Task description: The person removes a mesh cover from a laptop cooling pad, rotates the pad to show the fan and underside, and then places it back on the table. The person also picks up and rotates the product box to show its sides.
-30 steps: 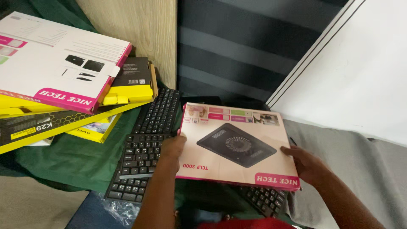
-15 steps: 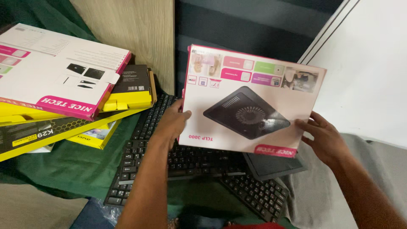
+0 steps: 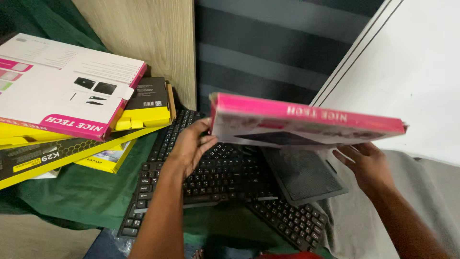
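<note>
Here, a flat pink-and-white box [image 3: 306, 122] hangs tilted almost edge-on above two black keyboards [image 3: 211, 172], held at both short ends: the left hand [image 3: 191, 144] curls its fingers [image 3: 207, 142] around the near-left corner, while the right hand [image 3: 366, 165] props the other end from beneath, fingers loosely spread. The box looks like thin, stiff cardboard, light for its span and liable to flex or slip if pinched at one corner only, so a grip on opposite edges seems soundest. A dark flat pad [image 3: 302, 175] lies under it, across the keyboards. At left, a matching white box with a pink edge band [image 3: 67, 91] tops a stack of yellow-and-black cartons [image 3: 143, 112] on green cloth [image 3: 86, 196], against a wooden panel [image 3: 139, 38]. A white board [image 3: 412, 72] leans at right.
</note>
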